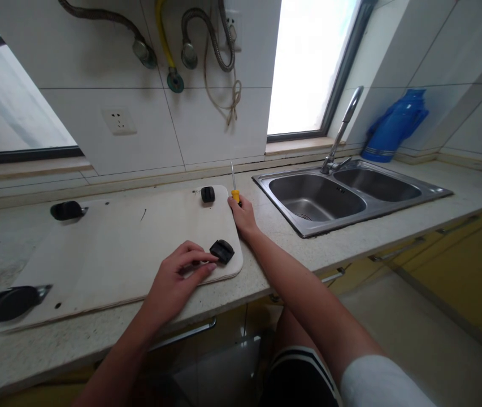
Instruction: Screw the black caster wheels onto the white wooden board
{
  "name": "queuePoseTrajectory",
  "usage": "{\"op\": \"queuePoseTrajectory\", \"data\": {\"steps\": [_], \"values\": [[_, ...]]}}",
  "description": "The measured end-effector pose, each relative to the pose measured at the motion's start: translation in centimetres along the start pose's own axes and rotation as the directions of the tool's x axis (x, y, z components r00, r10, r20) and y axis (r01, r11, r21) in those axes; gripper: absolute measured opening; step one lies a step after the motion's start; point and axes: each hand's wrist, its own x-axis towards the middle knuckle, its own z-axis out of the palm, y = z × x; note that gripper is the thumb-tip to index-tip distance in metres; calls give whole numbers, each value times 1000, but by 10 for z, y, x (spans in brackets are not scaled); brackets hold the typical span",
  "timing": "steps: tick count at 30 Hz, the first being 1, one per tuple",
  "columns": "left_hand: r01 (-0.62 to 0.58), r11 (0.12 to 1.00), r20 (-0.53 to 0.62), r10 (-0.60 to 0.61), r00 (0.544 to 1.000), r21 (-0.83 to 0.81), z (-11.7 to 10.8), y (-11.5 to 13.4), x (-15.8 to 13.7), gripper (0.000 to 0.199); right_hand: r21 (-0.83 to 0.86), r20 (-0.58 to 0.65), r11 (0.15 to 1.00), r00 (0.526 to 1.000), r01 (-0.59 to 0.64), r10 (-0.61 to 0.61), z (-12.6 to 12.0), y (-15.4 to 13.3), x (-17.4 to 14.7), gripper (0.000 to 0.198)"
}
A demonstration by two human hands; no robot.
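A pale, round-cornered board lies flat on the counter. Two black ribbed blocks sit at its right end: a near block and a far block. The fingertips of my left hand are pinched together against the lower left corner of the near block; whatever is between them is too small to make out. My right hand rests by the board's right edge, closed around the yellow handle of a screwdriver whose metal shaft points up toward the wall.
At the board's left end are two black caster-like parts. A small dark, thin piece lies on the board. To the right is a steel double sink with a faucet, and a blue thermos beyond.
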Motion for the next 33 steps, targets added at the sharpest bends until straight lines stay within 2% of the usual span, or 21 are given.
{"op": "queuePoseTrajectory", "data": {"steps": [4, 10, 16, 23, 33], "values": [[66, 996, -31, -68, 997, -55, -3, 1, 2, 11, 1, -2, 1000, 1000, 7, -7, 0, 0, 0, 36], [170, 985, -134, -163, 978, 41, 2, 2, 3, 23, 19, -5, 1000, 1000, 22, -22, 0, -1, 0, 38], [189, 975, -61, -183, 981, 113, 1, 3, 4, 21, 53, -16, 998, 999, 39, -39, 0, -2, 0, 41], [119, 988, 19, -121, 992, 95, 1, 4, 5, 16, 82, -27, 996, 999, 36, -34, -1, -6, -1, 35], [185, 980, -19, -184, 983, 71, 5, 2, 3, 16, 108, -21, 994, 999, 30, -28, 0, -6, 0, 36]]}}
